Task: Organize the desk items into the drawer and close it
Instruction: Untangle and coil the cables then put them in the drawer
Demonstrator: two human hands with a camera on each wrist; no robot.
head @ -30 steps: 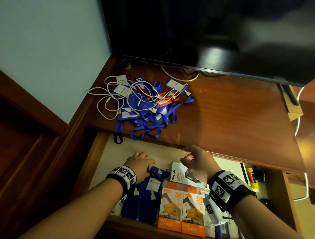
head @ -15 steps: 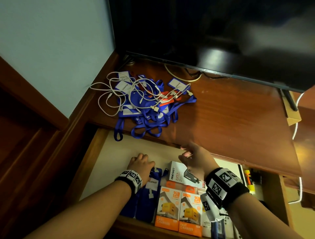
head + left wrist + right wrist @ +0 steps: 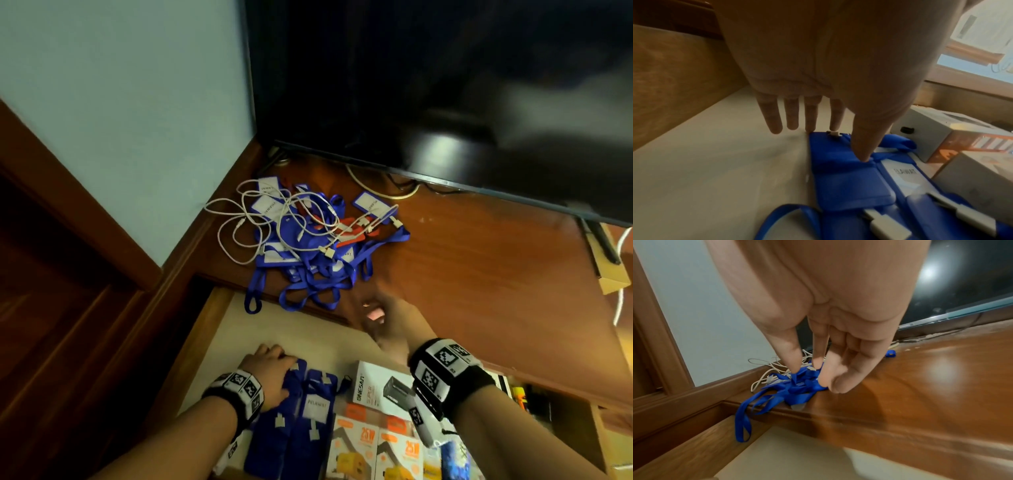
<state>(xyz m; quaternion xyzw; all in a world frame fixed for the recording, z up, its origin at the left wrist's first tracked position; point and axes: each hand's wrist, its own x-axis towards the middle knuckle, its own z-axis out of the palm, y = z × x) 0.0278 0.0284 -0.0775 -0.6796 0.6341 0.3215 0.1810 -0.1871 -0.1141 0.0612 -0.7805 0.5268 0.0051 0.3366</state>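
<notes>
The drawer (image 3: 219,329) stands pulled out below the front edge of the desk (image 3: 479,274), its floor a smooth, pale cream board inside plain wooden walls. In it, flat blue badge holders (image 3: 301,421) with white clips lie side by side; just right of them sit a white cardboard box (image 3: 373,387) and orange-and-white charger boxes (image 3: 373,452), all square-cornered. The left hand (image 3: 270,373) rests on the far end of the badge holders, fingers (image 3: 774,120) straight and slightly spread, thumb pressing the soft blue plastic. Up on the desk, near the wall corner, lies a loose tangle of glossy blue ribbon lanyards (image 3: 315,274) with white cards, thin white cables (image 3: 246,222) looped over it; one ribbon loop hangs over the desk edge toward the drawer. The right hand (image 3: 390,322) hovers above the desk edge just right of that tangle, fingers pointing down and bunched close, holding nothing. The desk is polished reddish wood with glare. A flat black screen (image 3: 445,102) stands at its back.
</notes>
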